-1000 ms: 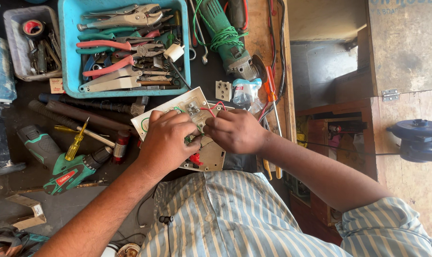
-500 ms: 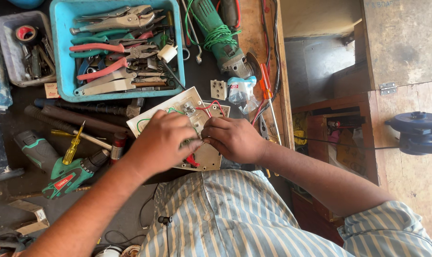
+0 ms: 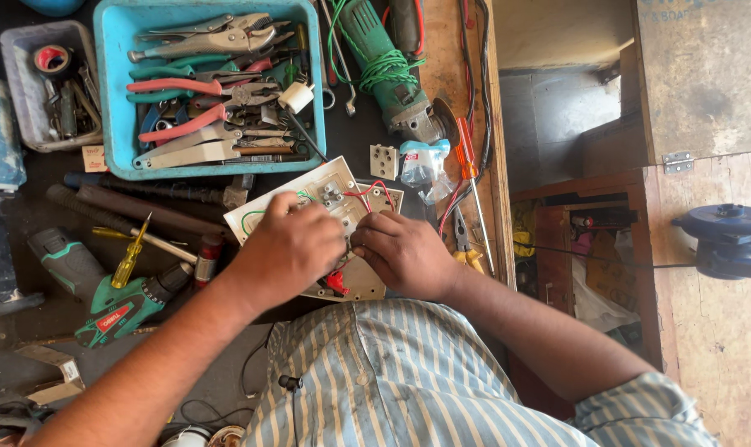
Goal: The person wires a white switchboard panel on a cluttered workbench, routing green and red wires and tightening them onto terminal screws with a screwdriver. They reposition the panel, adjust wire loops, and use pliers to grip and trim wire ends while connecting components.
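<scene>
A white electrical switch board (image 3: 330,194) lies face down on the dark workbench, with red and green wires across its back. My left hand (image 3: 284,248) rests on the board and covers its middle, fingers curled down on it. Beside it, my right hand (image 3: 400,252) pinches at the wiring near a red wire (image 3: 367,192); what its fingertips hold is hidden. The two hands touch each other over the board.
A blue tray (image 3: 106,91) of pliers and cutters sits behind the board. A green angle grinder (image 3: 388,66), a small white socket (image 3: 384,160), an orange-handled screwdriver (image 3: 468,161), a green cordless drill (image 3: 115,302) and a yellow screwdriver (image 3: 131,257) lie around. The bench edge runs at right.
Both hands stay on the board with small finger shifts. The view has moved slightly, so the bench sits a little lower in the frame.
</scene>
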The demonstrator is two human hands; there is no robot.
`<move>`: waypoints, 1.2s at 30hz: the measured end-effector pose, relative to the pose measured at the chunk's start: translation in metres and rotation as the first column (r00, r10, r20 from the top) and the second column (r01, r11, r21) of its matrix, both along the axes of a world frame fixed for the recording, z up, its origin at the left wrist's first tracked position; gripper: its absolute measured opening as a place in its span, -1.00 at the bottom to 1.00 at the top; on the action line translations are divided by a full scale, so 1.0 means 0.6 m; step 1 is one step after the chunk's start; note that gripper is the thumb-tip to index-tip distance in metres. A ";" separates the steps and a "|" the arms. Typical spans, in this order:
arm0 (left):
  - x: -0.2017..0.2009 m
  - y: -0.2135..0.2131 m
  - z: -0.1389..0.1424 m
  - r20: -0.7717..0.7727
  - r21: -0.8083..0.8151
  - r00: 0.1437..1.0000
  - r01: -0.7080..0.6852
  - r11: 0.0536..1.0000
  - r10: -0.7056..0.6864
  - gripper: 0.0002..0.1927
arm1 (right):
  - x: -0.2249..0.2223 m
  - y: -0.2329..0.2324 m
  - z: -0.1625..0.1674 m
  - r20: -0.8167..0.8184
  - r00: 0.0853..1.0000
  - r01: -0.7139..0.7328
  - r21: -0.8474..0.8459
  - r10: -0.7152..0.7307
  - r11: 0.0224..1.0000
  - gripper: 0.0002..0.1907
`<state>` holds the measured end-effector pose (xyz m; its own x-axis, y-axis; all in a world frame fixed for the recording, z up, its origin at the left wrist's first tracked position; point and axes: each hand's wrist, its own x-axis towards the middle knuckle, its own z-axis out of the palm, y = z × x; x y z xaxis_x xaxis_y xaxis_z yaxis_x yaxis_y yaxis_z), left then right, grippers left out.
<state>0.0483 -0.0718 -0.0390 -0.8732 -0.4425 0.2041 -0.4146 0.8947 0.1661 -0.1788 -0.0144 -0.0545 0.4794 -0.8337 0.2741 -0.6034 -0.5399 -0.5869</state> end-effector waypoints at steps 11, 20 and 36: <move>0.018 -0.009 -0.020 -0.190 0.200 0.982 0.020 0.980 0.019 -0.75 | -0.016 -0.004 -0.018 0.143 0.989 -0.056 0.081 0.044 0.995 -0.85; 0.030 -0.011 -0.013 -0.114 0.008 0.974 0.198 0.980 -0.196 -0.93 | -0.017 -0.011 -0.024 -0.046 0.965 -0.262 -0.064 0.260 0.963 -0.72; 0.042 -0.011 -0.040 -0.243 0.179 0.970 0.052 0.982 -0.007 -0.84 | -0.024 0.021 -0.057 0.144 0.989 0.012 -0.200 0.018 0.980 -0.74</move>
<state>0.0734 -0.0785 -0.0631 -0.8212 -0.4671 0.3277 -0.3165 0.8507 0.4197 -0.1935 -0.0017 -0.0885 0.4249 -0.7534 0.5018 -0.5183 -0.6569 -0.5475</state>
